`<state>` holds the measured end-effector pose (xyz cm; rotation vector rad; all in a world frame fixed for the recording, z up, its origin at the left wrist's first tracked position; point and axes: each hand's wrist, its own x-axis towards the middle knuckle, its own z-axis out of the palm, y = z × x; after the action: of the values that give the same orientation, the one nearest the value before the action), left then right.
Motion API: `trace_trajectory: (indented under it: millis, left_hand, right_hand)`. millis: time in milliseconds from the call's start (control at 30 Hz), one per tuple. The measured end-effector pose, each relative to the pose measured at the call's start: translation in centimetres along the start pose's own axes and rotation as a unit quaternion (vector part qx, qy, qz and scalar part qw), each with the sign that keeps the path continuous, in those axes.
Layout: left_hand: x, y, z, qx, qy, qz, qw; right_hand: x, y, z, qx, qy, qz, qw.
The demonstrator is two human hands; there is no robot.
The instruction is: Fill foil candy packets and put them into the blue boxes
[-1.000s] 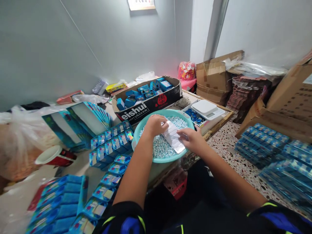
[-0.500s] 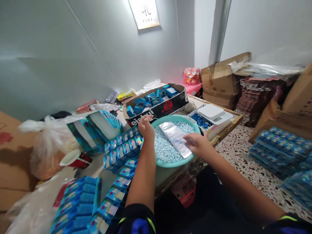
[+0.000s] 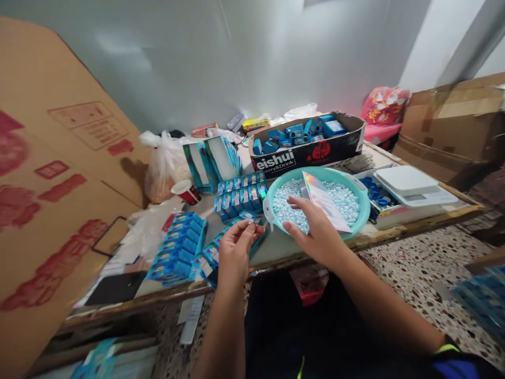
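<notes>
My left hand (image 3: 236, 247) is closed in a pinch beside the basin, over a slanting row of small blue boxes (image 3: 211, 252). A tiny shiny thing shows at its fingertips, too small to name. My right hand (image 3: 319, 234) is open, fingers apart, above the near side of a turquoise basin (image 3: 360, 223) of pale blue and white pellets (image 3: 290, 197). Just past that hand, a shiny, rainbow-tinted sheet (image 3: 325, 202) lies slanted on the pellets. Behind my left hand stands a double row of blue boxes (image 3: 240, 200).
A black carton (image 3: 292, 158) of blue boxes stands behind the basin. To the right are a white scale (image 3: 414, 184) and a tray of blue caps (image 3: 379, 192). Another block of blue boxes (image 3: 177, 252), a paper cup (image 3: 186, 192) and a large cardboard box (image 3: 59, 184) are on the left.
The view has turned left. My right hand has come off the sheet and opened. My left hand has moved from the basin's far left edge down towards the blue boxes, its fingers now pinched.
</notes>
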<state>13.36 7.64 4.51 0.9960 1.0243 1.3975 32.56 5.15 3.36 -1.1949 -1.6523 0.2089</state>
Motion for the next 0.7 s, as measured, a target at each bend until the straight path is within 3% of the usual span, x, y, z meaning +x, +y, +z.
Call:
trace_trajectory:
  millis: [167, 400, 467, 567, 700]
  left_hand:
    - [-2.1, 0.7, -1.5, 0.074, -0.016, -0.015, 0.997]
    - [-3.4, 1.1, -3.1, 0.035, -0.022, -0.048, 0.998]
    - [-3.4, 0.5, -3.8, 0.049, -0.012, -0.041, 0.998]
    - [-3.3, -1.3, -4.3, 0.02, 0.047, -0.028, 0.998]
    - [-4.1, -4.8, -3.5, -0.073, 0.101, -0.106, 0.987]
  right_hand:
    - [-0.5, -1.8, 1.3, 0.094, -0.056, -0.052, 0.993]
    - [-0.5, -2.7, 2.5, 0.169, -0.025, -0.053, 0.984]
    - [-0.2, -2.7, 3.0, 0.18, -0.029, -0.038, 0.983]
    - [0.2, -2.8, 3.7, 0.16, -0.052, -0.021, 0.985]
    - [0.4, -2.7, 4.3, 0.13, -0.105, 0.028, 0.985]
